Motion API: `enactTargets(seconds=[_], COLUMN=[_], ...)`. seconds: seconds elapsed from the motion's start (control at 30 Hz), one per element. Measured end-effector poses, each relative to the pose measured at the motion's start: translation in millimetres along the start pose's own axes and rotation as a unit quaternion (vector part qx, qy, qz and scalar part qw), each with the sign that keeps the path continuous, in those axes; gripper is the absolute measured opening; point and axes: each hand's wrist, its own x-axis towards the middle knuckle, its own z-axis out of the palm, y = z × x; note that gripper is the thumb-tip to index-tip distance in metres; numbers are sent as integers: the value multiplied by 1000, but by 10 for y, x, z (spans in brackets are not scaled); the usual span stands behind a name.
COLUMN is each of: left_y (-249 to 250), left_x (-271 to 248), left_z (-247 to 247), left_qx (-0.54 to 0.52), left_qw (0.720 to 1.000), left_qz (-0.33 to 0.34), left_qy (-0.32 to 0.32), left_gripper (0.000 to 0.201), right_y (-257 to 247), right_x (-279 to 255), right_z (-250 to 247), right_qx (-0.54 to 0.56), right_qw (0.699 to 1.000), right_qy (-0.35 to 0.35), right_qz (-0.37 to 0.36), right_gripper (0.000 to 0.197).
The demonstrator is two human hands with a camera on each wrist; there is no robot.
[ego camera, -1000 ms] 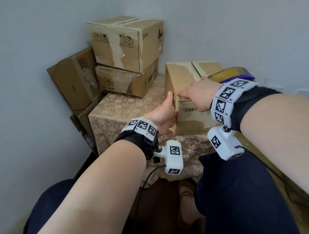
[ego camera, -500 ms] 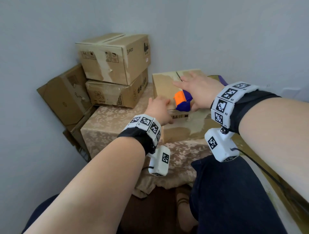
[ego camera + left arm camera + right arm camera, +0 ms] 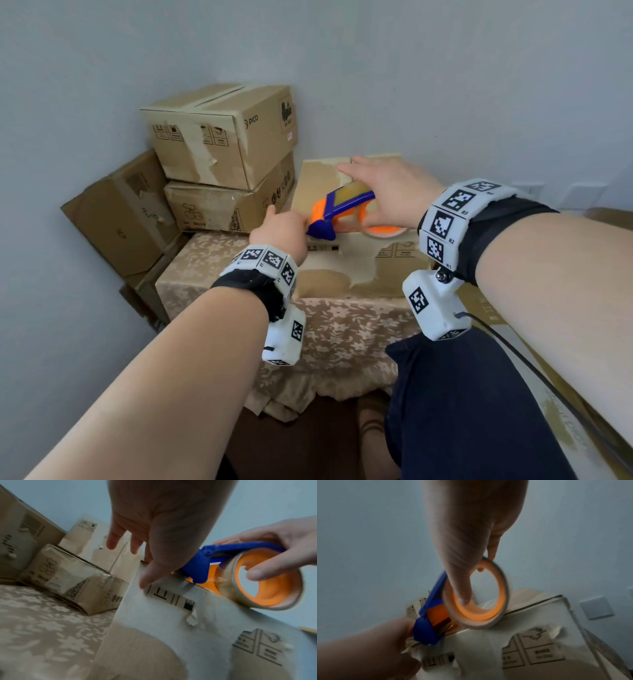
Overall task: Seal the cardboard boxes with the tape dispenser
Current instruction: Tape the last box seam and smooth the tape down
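A worn cardboard box (image 3: 359, 270) stands on the cloth-covered table, its top flaps closed with a seam down the middle. My right hand (image 3: 380, 195) grips the blue and orange tape dispenser (image 3: 337, 212) over the box's near top edge, thumb hooked inside the orange roll core (image 3: 464, 588). The dispenser's blue blade end (image 3: 197, 572) touches that edge. My left hand (image 3: 279, 228) lies beside the blade end. Its thumb (image 3: 147, 580) presses on the box's near face at the top left corner, and its other fingers (image 3: 113, 539) are stretched out.
Two taped boxes (image 3: 222, 137) are stacked at the back left against the wall, and another box (image 3: 120, 212) leans beside the table. The floral tablecloth (image 3: 342, 335) hangs over the near edge. Flat cardboard (image 3: 486, 308) lies at the right, above my knee (image 3: 462, 411).
My right hand has brought the dispenser from the box's far right to its near top edge. My left hand has moved from the box's side up to the near corner, beside the blade.
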Motion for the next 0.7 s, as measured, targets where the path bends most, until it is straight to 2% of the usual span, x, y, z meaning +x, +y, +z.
enactTargets(seconds=[0.1,0.17,0.3,0.43,0.57,0.63,0.7], left_y=[-135,-205,-313,-413,-489,-547,-589], left_x=[15,25,52,159,278,345,375], left_z=[-58,-87,-137,-110,-94,-94,-89], left_qx=[33,42,44,29,0,-7,-19], left_qw=[999,998,997,997,997,997,996], left_qz=[-29,-43,-61,-61,-73,-75,-80], left_qy=[9,21,26,27,11,20,46], left_gripper=[50,45,44,49,49,44,44], right_y=[5,-5,-28,-28,-55,-84,-102], right_x=[4,30,155,214,232,200,181], right_z=[-13,-12,39,126,180,135,108], right_qx=[63,113,173,237,308,317,359], right_qw=[997,992,981,953,929,925,906], right_qy=[23,18,-20,-103,-120,-130,-150], right_qz=[32,52,89,159,166,165,166], right_gripper=[72,71,62,59,43,26,22])
